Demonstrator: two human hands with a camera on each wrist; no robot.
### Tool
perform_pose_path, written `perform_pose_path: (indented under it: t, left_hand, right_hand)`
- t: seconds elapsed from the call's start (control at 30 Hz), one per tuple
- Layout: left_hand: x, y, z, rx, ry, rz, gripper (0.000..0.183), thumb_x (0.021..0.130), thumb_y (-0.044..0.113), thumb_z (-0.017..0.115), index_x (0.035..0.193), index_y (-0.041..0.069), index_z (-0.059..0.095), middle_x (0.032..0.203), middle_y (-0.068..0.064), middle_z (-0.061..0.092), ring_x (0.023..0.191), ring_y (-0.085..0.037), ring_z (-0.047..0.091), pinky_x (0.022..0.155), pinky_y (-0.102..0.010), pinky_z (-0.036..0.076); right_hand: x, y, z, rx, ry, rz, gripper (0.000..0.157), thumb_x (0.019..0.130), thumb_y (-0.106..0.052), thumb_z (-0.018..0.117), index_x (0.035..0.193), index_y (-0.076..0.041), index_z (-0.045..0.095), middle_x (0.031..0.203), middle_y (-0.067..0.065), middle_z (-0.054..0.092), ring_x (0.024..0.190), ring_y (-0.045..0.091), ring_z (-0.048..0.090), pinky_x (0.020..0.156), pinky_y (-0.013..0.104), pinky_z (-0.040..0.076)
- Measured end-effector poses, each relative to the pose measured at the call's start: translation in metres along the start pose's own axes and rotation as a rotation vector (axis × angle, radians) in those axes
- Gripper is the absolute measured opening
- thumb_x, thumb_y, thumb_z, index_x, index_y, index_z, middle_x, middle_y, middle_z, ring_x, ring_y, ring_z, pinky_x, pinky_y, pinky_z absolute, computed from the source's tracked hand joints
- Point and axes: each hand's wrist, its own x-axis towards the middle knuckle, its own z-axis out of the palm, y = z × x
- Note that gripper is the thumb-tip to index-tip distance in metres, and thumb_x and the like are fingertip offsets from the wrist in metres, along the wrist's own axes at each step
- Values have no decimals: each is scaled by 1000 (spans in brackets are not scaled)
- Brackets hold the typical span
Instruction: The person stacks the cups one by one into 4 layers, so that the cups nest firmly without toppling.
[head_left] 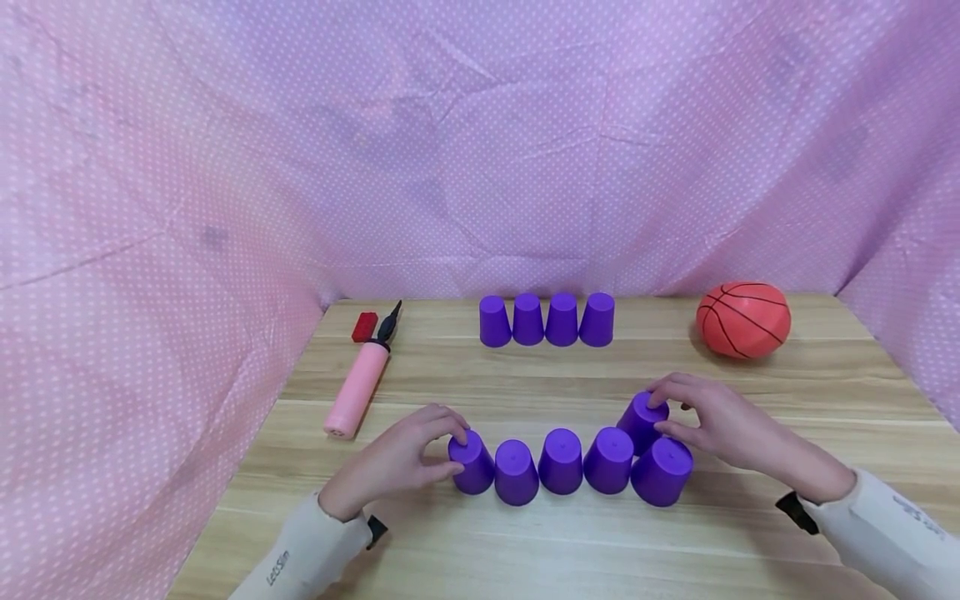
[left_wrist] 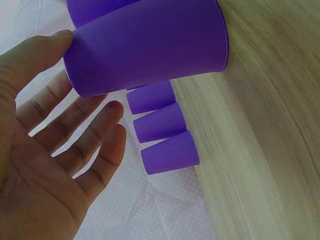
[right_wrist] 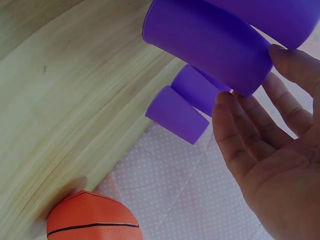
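Several purple cups stand upside down in a near row on the wooden table. At its left end, my left hand (head_left: 408,450) pinches the top rim of a cup (head_left: 471,468) between thumb and fingers. The left wrist view shows the thumb at the base edge of that cup (left_wrist: 150,50), with the other fingers spread beyond it. My right hand (head_left: 723,425) holds another cup (head_left: 636,427) by its top, just behind the row's right-end cup (head_left: 662,475). In the right wrist view, thumb and fingertips bracket the closed end of this cup (right_wrist: 210,47).
A back row of upside-down purple cups (head_left: 561,321) stands near the table's far edge. To its right sits an orange-red basketball-patterned ball (head_left: 744,321). On the left lie a pink hand pump (head_left: 360,390) and a red block (head_left: 364,327). A dotted pink curtain (head_left: 450,150) hangs behind.
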Motion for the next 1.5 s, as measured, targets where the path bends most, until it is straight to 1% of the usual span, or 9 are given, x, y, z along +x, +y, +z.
perform_pose_path:
  t: [0.2,0.4,0.5,0.6,0.7,0.87,1.07,1.27,1.5]
  left_hand:
    - [1,-1,0,20,8,26,23,82,23,74,99,21,59,115,11,55,109,-7,50,90,-28,46]
    - [5,-1,-6,66,68,82,23,81,21,74,99,20,59,115,10,56,108,-8,51,90,-28,46]
    - [7,0,-11,85,92,93,23,81,21,73,98,19,59,114,9,56,107,-8,52,90,-28,45]
    - [10,1,-17,92,105,81,23,82,22,73,99,19,58,114,9,56,107,-8,52,90,-27,46]
    - [15,1,-23,88,125,70,23,82,22,73,100,19,59,114,9,56,106,-7,52,90,-27,46]
    - [27,-2,-32,83,188,90,23,81,18,74,100,15,60,110,7,57,103,-8,51,88,-26,46]
    - [42,-7,-39,87,284,123,25,81,15,74,101,11,60,104,4,59,97,-11,53,83,-30,48]
    - [62,-10,-45,79,371,89,24,80,14,74,99,11,59,96,4,57,88,-13,52,72,-34,49]
    - [85,-5,-53,99,395,42,25,81,16,74,101,11,58,96,3,58,88,-13,54,73,-35,49]
  right_hand:
    - [-1,-1,0,-14,4,0,35,69,-8,83,95,-20,63,103,-6,63,85,9,59,68,29,52]
    - [0,-3,-3,-33,8,10,34,69,-9,82,94,-20,63,104,-6,63,87,9,59,70,28,51]
    - [2,-3,-6,-32,5,21,34,69,-10,82,95,-20,63,105,-6,63,88,9,59,70,29,52]
    - [5,-3,-9,-34,8,22,34,70,-10,82,96,-19,63,105,-6,63,90,10,59,73,29,52]
    - [9,-3,-12,-25,35,-7,35,69,-8,82,97,-17,63,105,-4,63,91,12,60,71,29,52]
    - [18,-3,-18,-24,79,-60,35,68,-7,82,97,-16,63,104,-4,63,90,10,60,67,27,52]
    - [31,-4,-24,-53,104,-71,33,69,-9,82,96,-15,65,104,-4,63,91,10,60,71,22,50]
    - [48,-5,-30,-77,132,-33,30,72,-10,81,98,-14,66,102,-4,62,85,11,60,66,29,52]
    - [70,-1,-34,-114,187,-11,27,76,-11,78,100,-12,66,97,-4,60,81,9,56,64,32,50]
